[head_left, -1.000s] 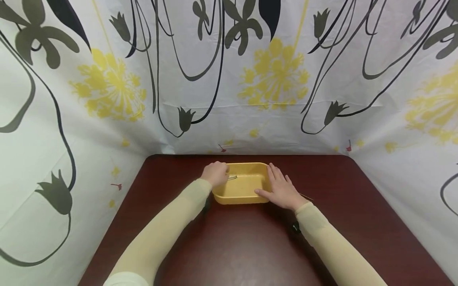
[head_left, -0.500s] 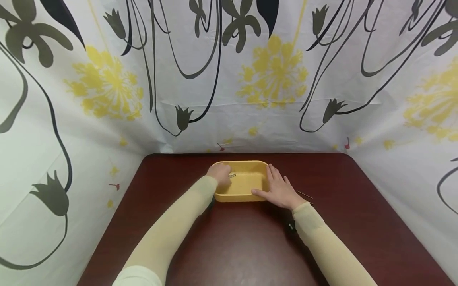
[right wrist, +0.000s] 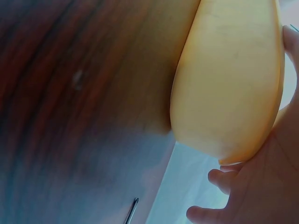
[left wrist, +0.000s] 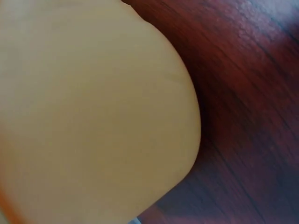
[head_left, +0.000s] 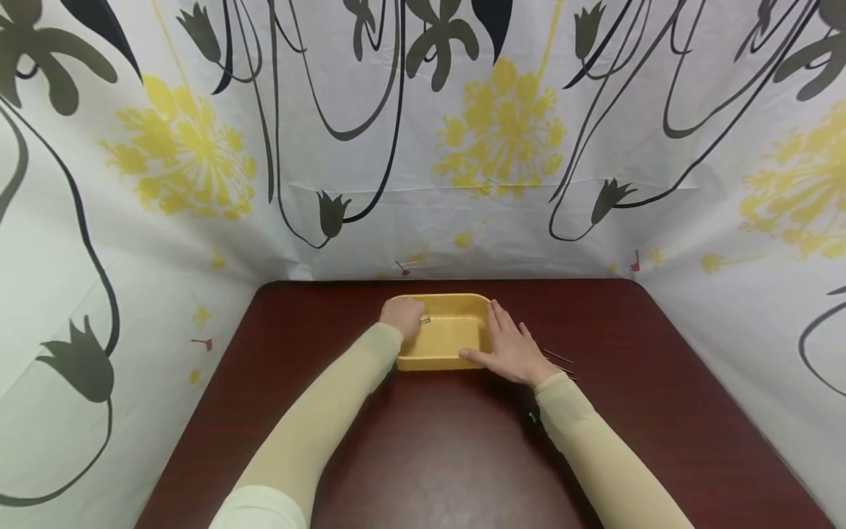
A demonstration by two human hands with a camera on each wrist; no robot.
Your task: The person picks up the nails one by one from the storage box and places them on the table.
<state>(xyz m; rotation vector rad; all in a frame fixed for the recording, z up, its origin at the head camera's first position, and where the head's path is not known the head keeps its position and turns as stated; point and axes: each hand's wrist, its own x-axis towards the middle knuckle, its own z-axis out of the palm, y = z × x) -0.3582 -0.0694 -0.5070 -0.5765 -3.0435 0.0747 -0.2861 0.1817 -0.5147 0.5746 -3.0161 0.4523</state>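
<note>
Right-hand fingers rest against a yellow tray.

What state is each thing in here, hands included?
Yellow tray: opening faces up.
Left hand: curled over the tray's left end.
Right hand: outstretched against its right end.
Thin item: inside the tray; whether held, unclear.
Thin rods: lying on the table.
Patterned cloth: creased.

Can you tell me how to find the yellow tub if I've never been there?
Start with the dark red-brown table in front of the flowery cloth. Near the table's far edge, look between the person's left hand and right hand. The tub is the hollow, bright yellow thing with rounded corners, unlike the thin sticks lying to its right.
</note>
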